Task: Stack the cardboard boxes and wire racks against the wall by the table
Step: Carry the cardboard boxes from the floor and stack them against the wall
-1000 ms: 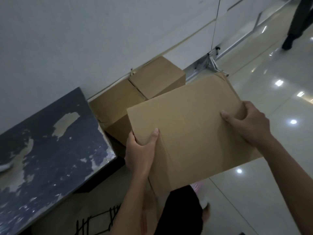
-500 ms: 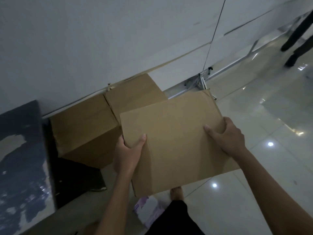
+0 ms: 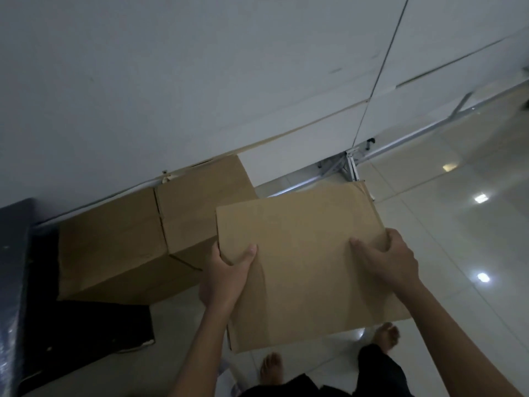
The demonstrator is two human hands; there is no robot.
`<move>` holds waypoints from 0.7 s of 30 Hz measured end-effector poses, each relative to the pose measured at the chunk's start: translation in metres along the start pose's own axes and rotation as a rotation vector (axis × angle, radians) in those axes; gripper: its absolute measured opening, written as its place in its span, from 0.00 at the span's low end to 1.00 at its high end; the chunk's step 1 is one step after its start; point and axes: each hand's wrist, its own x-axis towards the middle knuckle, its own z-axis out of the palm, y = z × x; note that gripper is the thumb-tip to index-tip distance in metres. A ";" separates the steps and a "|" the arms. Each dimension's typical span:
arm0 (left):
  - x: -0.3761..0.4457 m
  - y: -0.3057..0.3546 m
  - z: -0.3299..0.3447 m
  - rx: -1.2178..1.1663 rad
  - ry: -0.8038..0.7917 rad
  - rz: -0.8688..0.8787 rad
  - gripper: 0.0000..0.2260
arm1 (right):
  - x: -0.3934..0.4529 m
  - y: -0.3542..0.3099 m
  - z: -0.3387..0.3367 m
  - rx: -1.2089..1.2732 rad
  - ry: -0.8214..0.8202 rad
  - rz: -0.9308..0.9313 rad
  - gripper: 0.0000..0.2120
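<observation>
Now the carried cardboard box (image 3: 303, 270) sits centre-right of frame, clasped at its edges by left hand (image 3: 226, 272) and right hand (image 3: 392, 260). Since a second ago, the table (image 3: 14, 282) has slid far left (person stepped rightward); floor space right of the wall boxes (image 3: 143, 233) looks like the target.

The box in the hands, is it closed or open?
Closed: the held box shows an unbroken top face, gripped by left hand and right hand.
</observation>
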 end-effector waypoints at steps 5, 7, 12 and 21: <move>0.005 0.066 0.075 -0.029 -0.002 -0.038 0.42 | 0.105 0.009 -0.052 0.083 -0.085 0.029 0.30; 0.010 0.095 0.108 -0.088 -0.043 -0.040 0.47 | 0.151 0.006 -0.077 0.105 -0.121 0.028 0.28; 0.040 0.143 0.178 -0.192 -0.092 -0.113 0.49 | 0.256 -0.013 -0.123 0.033 -0.331 0.067 0.43; 0.115 0.190 0.245 -0.440 0.051 -0.356 0.46 | 0.359 -0.055 -0.104 0.255 -0.483 0.197 0.40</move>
